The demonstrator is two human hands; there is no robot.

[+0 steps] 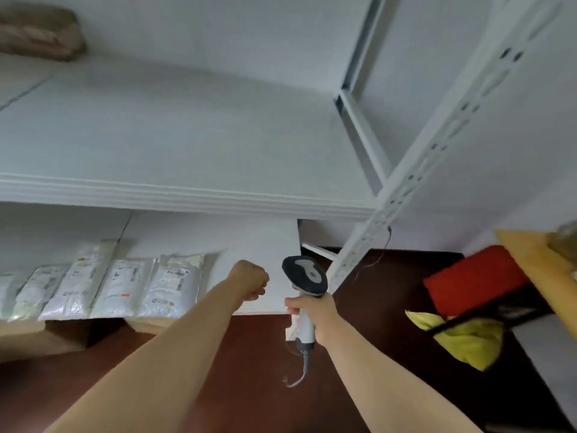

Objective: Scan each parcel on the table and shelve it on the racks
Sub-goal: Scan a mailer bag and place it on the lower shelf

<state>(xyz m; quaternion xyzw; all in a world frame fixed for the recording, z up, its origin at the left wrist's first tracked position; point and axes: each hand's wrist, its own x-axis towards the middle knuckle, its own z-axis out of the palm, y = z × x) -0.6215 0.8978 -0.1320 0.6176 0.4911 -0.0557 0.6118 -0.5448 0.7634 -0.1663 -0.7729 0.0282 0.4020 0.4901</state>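
1. parcels (125, 285) left of left hand (249, 281): glossy, crinkled plastic bags.
2. scanner (304, 276) in right hand (315, 317): smooth plastic, white handle, dark head.
3. rack upright (437, 145) above right hand: white painted metal.
4. shelf (187, 135) above both hands: matt white.

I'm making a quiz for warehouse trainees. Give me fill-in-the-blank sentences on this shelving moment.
1. The right hand grips a ____ by its handle.
2. The white parcels lie in a row on the ____ shelf.
3. The left hand is curled and holds ____.
4. The brown parcel lies on the ____ shelf.
Missing words: scanner, lower, nothing, upper.
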